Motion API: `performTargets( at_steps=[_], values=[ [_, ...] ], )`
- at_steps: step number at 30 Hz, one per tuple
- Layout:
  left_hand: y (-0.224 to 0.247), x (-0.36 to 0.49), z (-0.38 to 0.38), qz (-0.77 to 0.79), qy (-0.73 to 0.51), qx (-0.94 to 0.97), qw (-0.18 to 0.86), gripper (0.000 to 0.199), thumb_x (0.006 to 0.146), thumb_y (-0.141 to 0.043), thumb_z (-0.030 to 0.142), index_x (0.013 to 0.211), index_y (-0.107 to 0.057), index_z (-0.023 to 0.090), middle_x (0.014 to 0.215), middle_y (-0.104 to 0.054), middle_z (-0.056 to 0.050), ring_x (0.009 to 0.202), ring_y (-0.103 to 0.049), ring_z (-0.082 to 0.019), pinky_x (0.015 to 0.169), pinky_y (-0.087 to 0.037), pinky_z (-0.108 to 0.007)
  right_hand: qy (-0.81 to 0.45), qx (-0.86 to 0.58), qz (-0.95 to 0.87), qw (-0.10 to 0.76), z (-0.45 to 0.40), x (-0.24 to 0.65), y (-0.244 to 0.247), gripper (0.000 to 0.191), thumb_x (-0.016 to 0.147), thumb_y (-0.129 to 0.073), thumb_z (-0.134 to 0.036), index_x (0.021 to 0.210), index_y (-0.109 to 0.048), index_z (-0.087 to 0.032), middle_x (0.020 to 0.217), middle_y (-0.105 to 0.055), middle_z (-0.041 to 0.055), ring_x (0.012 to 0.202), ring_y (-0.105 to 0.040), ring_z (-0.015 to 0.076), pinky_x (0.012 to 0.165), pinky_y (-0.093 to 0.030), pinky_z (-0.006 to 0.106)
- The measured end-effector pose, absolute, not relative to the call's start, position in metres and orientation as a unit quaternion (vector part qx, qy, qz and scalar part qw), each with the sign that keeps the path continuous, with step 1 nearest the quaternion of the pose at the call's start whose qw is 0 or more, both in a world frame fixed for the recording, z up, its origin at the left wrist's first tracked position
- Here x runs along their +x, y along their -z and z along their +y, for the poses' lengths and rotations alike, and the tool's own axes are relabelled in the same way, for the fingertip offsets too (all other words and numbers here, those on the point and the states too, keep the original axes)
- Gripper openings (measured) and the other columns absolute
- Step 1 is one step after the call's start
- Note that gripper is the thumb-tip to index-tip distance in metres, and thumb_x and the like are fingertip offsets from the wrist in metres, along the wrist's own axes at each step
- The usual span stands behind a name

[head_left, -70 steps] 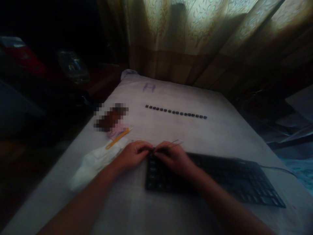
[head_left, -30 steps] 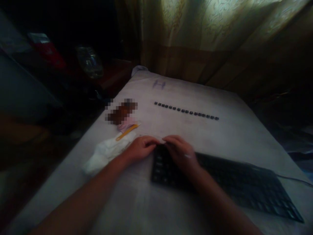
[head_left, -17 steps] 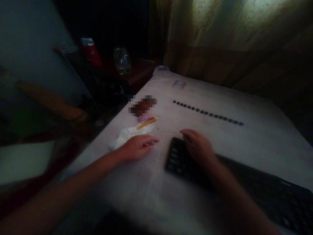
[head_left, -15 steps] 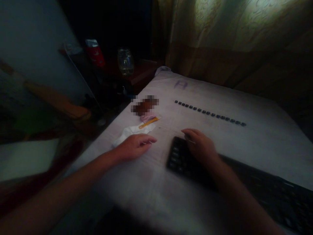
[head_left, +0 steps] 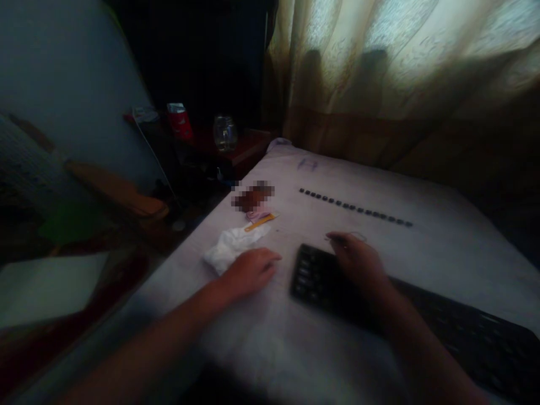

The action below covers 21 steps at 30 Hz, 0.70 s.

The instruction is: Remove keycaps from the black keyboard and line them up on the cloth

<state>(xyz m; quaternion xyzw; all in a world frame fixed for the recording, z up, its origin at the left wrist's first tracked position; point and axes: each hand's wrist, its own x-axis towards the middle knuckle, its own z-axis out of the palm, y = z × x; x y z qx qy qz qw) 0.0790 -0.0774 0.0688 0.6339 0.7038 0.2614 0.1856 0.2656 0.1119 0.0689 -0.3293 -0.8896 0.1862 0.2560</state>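
Note:
My right hand is over the left part of a black keyboard, its fingers pinched together. It holds a thin wire-like tool with a loop showing behind the knuckles; dimness and blur hide its exact kind. My left hand rests on the sheet left of the keyboard, fingers loosely stretched and nothing seen in them. Beside it lies a crumpled white cloth. Beyond the keyboard, several small black keycaps form a slanting row. My right forearm covers part of the keyboard.
A yellow-handled brush-like tool lies near a pink cloth and a pixelated brown item. A glass jar and a red container stand on a dark red table. A patterned curtain hangs behind.
The view has tilted up, showing more of the bright curtain. My right hand has turned slightly, and the thin loop now shows behind its knuckles. The left hand's fingers are closer together.

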Motion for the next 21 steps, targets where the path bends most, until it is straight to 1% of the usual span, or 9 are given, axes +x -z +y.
performTargets(
  at_steps=[3,6,8,10,12,16,19,21],
  values=[
    [-0.068,0.093,-0.065,0.693,-0.265,0.648,0.172,0.041,0.083,-0.055,0.026,0.123,-0.052,0.017,0.123,-0.059,-0.01,0.113,-0.052,-0.023,0.099,-0.04,-0.039,-0.312,-0.351,-0.83,0.302,0.107,0.272,-0.077,0.022,0.081,-0.05,-0.035,0.089,-0.063,-0.019,0.079,-0.07,0.008,0.072,-0.067,0.0236,0.064,-0.053,0.037],
    [-0.065,0.1,-0.049,0.677,-0.275,0.66,0.174,0.065,0.075,-0.066,0.035,0.132,-0.041,0.018,0.136,-0.047,-0.012,0.126,-0.041,-0.027,0.106,-0.032,-0.043,-0.417,-0.361,-0.766,0.329,0.106,0.275,-0.082,0.022,0.077,-0.056,-0.038,0.087,-0.058,-0.019,0.075,-0.07,0.0069,0.068,-0.067,0.0222,0.06,-0.053,0.034],
    [-0.062,0.1,-0.038,0.653,-0.277,0.679,0.192,0.083,0.067,-0.072,0.043,0.137,-0.034,0.019,0.141,-0.04,-0.014,0.131,-0.034,-0.03,0.109,-0.027,-0.047,-0.456,-0.365,-0.742,0.329,0.105,0.276,-0.085,0.022,0.075,-0.06,-0.037,0.086,-0.056,-0.019,0.073,-0.069,0.0059,0.066,-0.067,0.0208,0.059,-0.053,0.033],
    [-0.058,0.098,-0.028,0.633,-0.263,0.693,0.224,0.101,0.058,-0.075,0.052,0.14,-0.027,0.018,0.145,-0.033,-0.017,0.134,-0.027,-0.034,0.111,-0.021,-0.051,-0.476,-0.36,-0.739,0.311,0.104,0.275,-0.087,0.019,0.075,-0.061,-0.035,0.084,-0.055,-0.019,0.073,-0.068,0.0047,0.065,-0.066,0.0193,0.059,-0.052,0.031],
    [-0.054,0.095,-0.022,0.624,-0.236,0.699,0.256,0.112,0.054,-0.075,0.057,0.143,-0.019,0.017,0.148,-0.026,-0.019,0.136,-0.021,-0.036,0.111,-0.016,-0.054,-0.487,-0.35,-0.744,0.294,0.103,0.272,-0.087,0.018,0.076,-0.06,-0.033,0.084,-0.055,-0.018,0.074,-0.067,0.0036,0.066,-0.065,0.018,0.061,-0.052,0.03],
    [-0.048,0.09,-0.018,0.606,-0.207,0.716,0.279,0.12,0.054,-0.075,0.058,0.146,-0.007,0.02,0.152,-0.016,-0.018,0.139,-0.012,-0.035,0.112,-0.006,-0.055,-0.484,-0.317,-0.768,0.276,0.1,0.264,-0.081,0.013,0.079,-0.057,-0.029,0.086,-0.055,-0.018,0.073,-0.065,0.0014,0.067,-0.063,0.0162,0.063,-0.05,0.029],
    [-0.044,0.087,-0.02,0.592,-0.203,0.729,0.275,0.122,0.056,-0.073,0.058,0.146,-0.001,0.02,0.153,-0.009,-0.017,0.14,-0.008,-0.034,0.113,-0.003,-0.055,-0.459,-0.294,-0.799,0.252,0.1,0.26,-0.076,0.011,0.082,-0.056,-0.026,0.089,-0.057,-0.018,0.077,-0.066,0.0021,0.072,-0.062,0.0164,0.067,-0.05,0.029],
    [-0.042,0.086,-0.022,0.596,-0.193,0.731,0.271,0.125,0.055,-0.073,0.059,0.146,0.001,0.019,0.154,-0.006,-0.017,0.14,-0.005,-0.034,0.113,-0.003,-0.054,-0.445,-0.282,-0.818,0.229,0.101,0.259,-0.075,0.01,0.082,-0.056,-0.025,0.09,-0.058,-0.018,0.081,-0.067,0.0026,0.076,-0.062,0.0163,0.071,-0.049,0.03]
  ],
)
